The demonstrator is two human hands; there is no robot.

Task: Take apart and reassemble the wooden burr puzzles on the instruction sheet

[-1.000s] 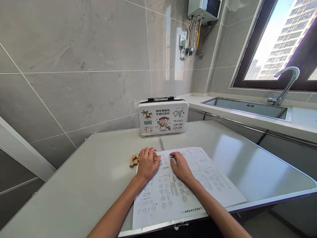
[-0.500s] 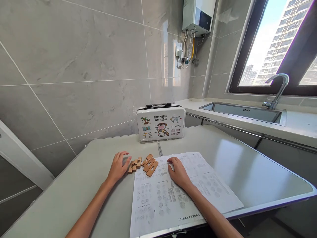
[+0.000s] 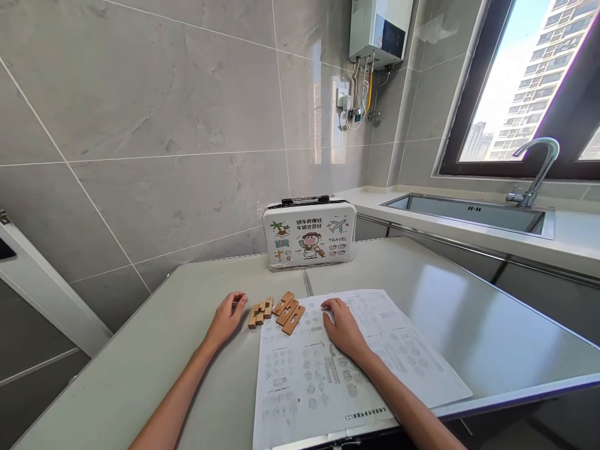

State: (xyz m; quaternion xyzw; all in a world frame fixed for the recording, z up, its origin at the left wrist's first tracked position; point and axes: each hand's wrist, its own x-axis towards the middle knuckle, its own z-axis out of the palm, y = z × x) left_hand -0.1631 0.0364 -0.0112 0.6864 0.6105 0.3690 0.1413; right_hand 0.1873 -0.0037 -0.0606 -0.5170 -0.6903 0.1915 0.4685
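My left hand (image 3: 228, 319) rests on the grey-white tabletop, fingers loosely curled with a small gap at the thumb and nothing visibly held. Just to its right stand several notched light-wood blocks (image 3: 260, 312) grouped together. Beside these, flat darker wooden pieces with cut-outs (image 3: 289, 312) lie side by side at the top left edge of a large printed sheet (image 3: 290, 387). On the sheet, my right hand (image 3: 344, 326) lies palm down, its fingers relaxed and slightly bent, apart from the wooden pieces. The sheet shows small drawings of shapes.
A white cartoon-printed case (image 3: 309, 234) with a black handle stands at the back of the table (image 3: 187, 294), near the tiled wall. To the right, a counter holds a sink (image 3: 469, 212) and tap (image 3: 539, 169). A water heater (image 3: 379, 34) hangs above.
The view has shifted slightly, so everything sits a little further right. My left thumb has come closer to its fingers. My right hand and the wooden pieces look the same.
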